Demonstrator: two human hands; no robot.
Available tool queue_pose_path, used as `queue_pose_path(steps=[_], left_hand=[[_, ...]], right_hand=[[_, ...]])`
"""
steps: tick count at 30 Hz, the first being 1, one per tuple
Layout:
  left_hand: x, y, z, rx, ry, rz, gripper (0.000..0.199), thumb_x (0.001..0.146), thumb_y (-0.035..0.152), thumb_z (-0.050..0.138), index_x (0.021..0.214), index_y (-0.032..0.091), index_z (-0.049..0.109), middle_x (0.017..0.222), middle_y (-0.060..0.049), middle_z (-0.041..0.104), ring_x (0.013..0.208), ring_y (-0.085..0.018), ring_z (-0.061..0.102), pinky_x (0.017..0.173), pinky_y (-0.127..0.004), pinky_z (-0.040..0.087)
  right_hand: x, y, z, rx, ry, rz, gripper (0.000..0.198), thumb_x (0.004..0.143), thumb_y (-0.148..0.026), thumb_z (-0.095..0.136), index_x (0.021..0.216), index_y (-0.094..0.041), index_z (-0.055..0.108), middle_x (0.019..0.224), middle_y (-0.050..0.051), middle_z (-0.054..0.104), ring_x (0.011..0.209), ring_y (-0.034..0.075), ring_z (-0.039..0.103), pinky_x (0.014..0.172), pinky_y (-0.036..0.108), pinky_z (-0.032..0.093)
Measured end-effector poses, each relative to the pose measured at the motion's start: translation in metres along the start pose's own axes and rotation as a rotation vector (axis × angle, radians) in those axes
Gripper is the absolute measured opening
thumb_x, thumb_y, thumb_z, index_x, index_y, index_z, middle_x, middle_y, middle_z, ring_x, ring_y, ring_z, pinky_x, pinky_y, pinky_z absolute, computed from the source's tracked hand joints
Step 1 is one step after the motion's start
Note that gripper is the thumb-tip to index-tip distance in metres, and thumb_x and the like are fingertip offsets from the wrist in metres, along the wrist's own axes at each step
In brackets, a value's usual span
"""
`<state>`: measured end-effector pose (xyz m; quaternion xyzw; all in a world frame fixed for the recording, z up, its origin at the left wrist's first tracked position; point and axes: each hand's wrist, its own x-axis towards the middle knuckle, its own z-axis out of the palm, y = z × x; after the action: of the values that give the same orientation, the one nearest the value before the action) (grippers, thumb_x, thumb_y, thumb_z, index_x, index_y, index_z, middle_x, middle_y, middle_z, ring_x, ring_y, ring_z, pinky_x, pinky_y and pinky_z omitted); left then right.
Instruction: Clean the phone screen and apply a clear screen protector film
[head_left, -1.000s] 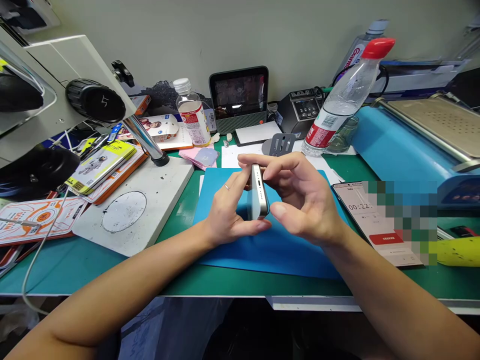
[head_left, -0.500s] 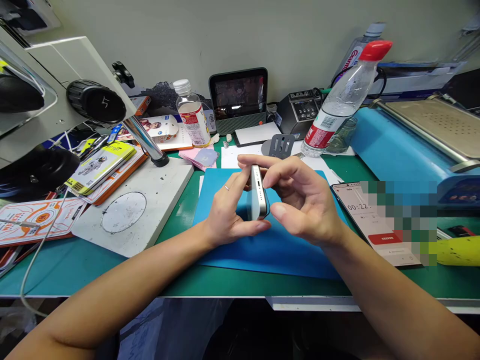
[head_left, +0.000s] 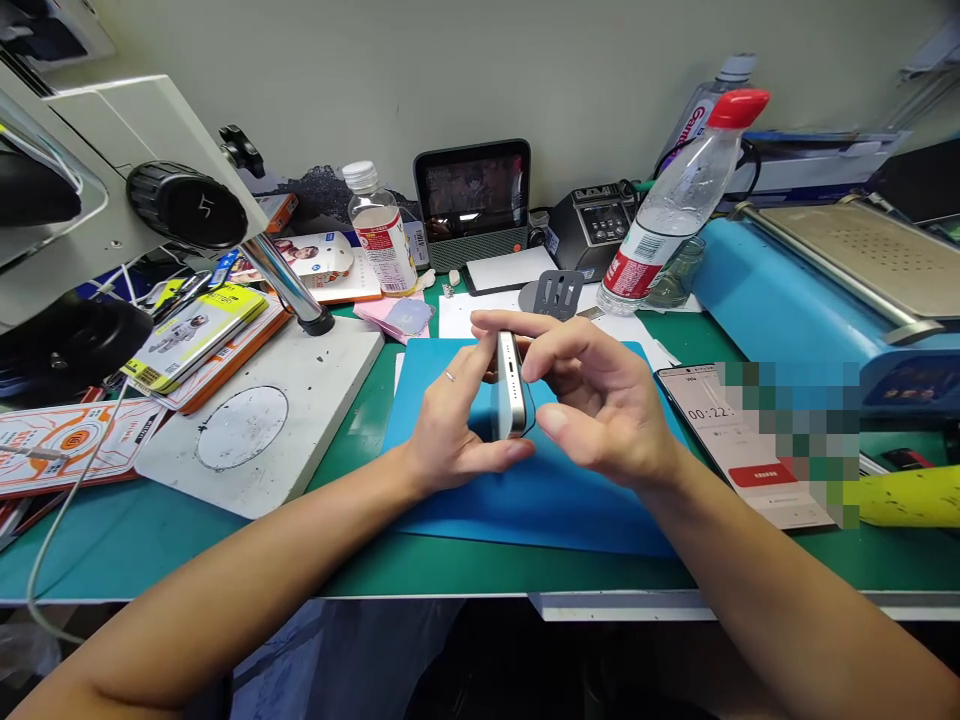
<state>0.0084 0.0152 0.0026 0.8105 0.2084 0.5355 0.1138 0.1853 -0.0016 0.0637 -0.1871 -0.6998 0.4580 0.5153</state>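
Note:
A silver-framed smartphone (head_left: 511, 385) stands on its long side, its bottom end with the charging port and holes facing me. My left hand (head_left: 454, 425), with a ring on one finger, grips it from the left, thumb below and fingers above. On the other side, my right hand (head_left: 607, 410) curls around it. Its index finger reaches across the far end, another fingertip lies against the right face, and the thumb is close to the lower edge. A thin dark edge shows along the phone's right side. Underneath lies a blue mat (head_left: 465, 515).
A second phone (head_left: 720, 430) showing a timer lies at right, partly blurred out. Beyond are a blue machine (head_left: 795, 300), a tilted red-capped bottle (head_left: 660, 230), a drink bottle (head_left: 381, 240) and a smart display (head_left: 474, 195). At left stands a microscope stand (head_left: 262, 430) beside stacked boxes (head_left: 199, 335).
The camera view has shifted slightly. Both hands keep nearly the same hold on the smartphone, which shows only a very slight turn.

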Motion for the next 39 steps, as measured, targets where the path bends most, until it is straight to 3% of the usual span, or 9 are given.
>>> queue_pose_path(steps=[4, 10, 17, 24, 31, 39], left_hand=[[-0.001, -0.001, -0.001, 0.01, -0.044, -0.017, 0.082, 0.096, 0.07, 0.051, 0.159, 0.019, 0.034, 0.13, -0.017, 0.06, 0.108, -0.029, 0.064, 0.087, -0.044, 0.057], [0.0, 0.001, 0.001, -0.01, 0.022, -0.002, 0.076, 0.098, 0.067, 0.051, 0.156, 0.019, 0.04, 0.125, -0.016, 0.064, 0.105, -0.027, 0.066, 0.085, -0.042, 0.058], [-0.002, -0.001, -0.001, -0.012, -0.015, -0.018, 0.078, 0.097, 0.068, 0.05, 0.158, 0.021, 0.035, 0.132, -0.018, 0.062, 0.112, -0.03, 0.065, 0.086, -0.046, 0.058], [-0.006, -0.003, 0.002, -0.026, -0.001, -0.047, 0.082, 0.096, 0.07, 0.049, 0.159, 0.021, 0.032, 0.133, -0.016, 0.057, 0.105, -0.027, 0.064, 0.086, -0.044, 0.061], [-0.004, 0.003, -0.001, 0.01, 0.033, -0.117, 0.077, 0.093, 0.071, 0.053, 0.152, 0.023, 0.043, 0.136, -0.015, 0.053, 0.118, -0.03, 0.06, 0.086, -0.044, 0.063], [-0.004, 0.004, 0.0, -0.064, 0.077, -0.146, 0.077, 0.089, 0.07, 0.06, 0.15, 0.025, 0.045, 0.131, -0.013, 0.056, 0.106, -0.026, 0.065, 0.083, -0.043, 0.063]], right_hand=[[0.0, 0.001, 0.0, -0.017, 0.005, 0.004, 0.025, 0.075, -0.009, 0.066, 0.091, -0.028, 0.061, 0.142, 0.005, 0.066, 0.131, 0.029, 0.061, 0.103, 0.046, 0.053], [0.0, 0.002, -0.001, -0.054, -0.022, -0.013, 0.027, 0.074, -0.015, 0.074, 0.092, -0.028, 0.06, 0.142, 0.005, 0.065, 0.13, 0.03, 0.062, 0.101, 0.046, 0.054], [0.0, 0.004, -0.003, -0.061, -0.031, -0.023, 0.024, 0.078, -0.018, 0.073, 0.094, -0.028, 0.059, 0.143, 0.006, 0.065, 0.13, 0.03, 0.062, 0.103, 0.047, 0.054], [0.0, 0.007, 0.0, -0.066, -0.009, -0.073, 0.049, 0.074, -0.012, 0.072, 0.119, -0.03, 0.06, 0.143, 0.006, 0.063, 0.137, 0.03, 0.057, 0.111, 0.051, 0.049], [0.0, 0.013, -0.001, -0.11, 0.021, -0.084, 0.058, 0.075, -0.018, 0.071, 0.13, -0.032, 0.06, 0.142, 0.004, 0.063, 0.136, 0.03, 0.057, 0.118, 0.052, 0.044], [-0.002, 0.017, -0.004, -0.201, 0.065, -0.098, 0.067, 0.072, -0.021, 0.074, 0.136, -0.035, 0.058, 0.134, 0.004, 0.063, 0.131, 0.031, 0.058, 0.116, 0.052, 0.046]])
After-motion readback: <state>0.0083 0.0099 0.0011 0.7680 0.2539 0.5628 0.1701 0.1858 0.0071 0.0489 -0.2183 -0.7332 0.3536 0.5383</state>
